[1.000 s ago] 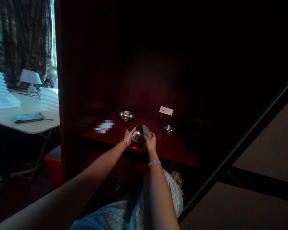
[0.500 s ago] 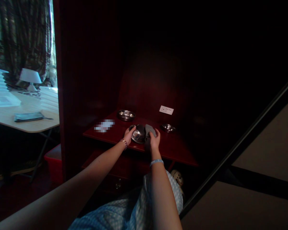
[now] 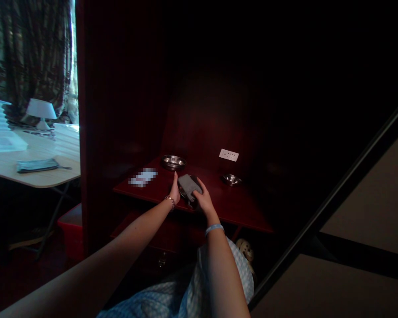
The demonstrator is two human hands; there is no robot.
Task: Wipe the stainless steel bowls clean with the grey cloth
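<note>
My left hand (image 3: pixel 174 191) grips the left rim of a steel bowl (image 3: pixel 183 193) that sits on the dark red shelf (image 3: pixel 239 207). My right hand (image 3: pixel 201 198) presses a grey cloth (image 3: pixel 189 185) down into that bowl, so the cloth hides most of it. A second steel bowl (image 3: pixel 173 161) stands behind them at the back left of the shelf. A smaller steel bowl (image 3: pixel 231 179) rests to the right.
A white socket plate (image 3: pixel 228 155) is on the cabinet's back wall. A blurred paper (image 3: pixel 142 177) lies at the shelf's left. To the left stands a pale table (image 3: pixel 36 174) with a lamp (image 3: pixel 37 112) and a folded cloth (image 3: pixel 37 165). A red box (image 3: pixel 71 225) sits on the floor.
The bowl was tilted up with the cloth at its right side; now it lies lower and the cloth covers its inside under my right hand.
</note>
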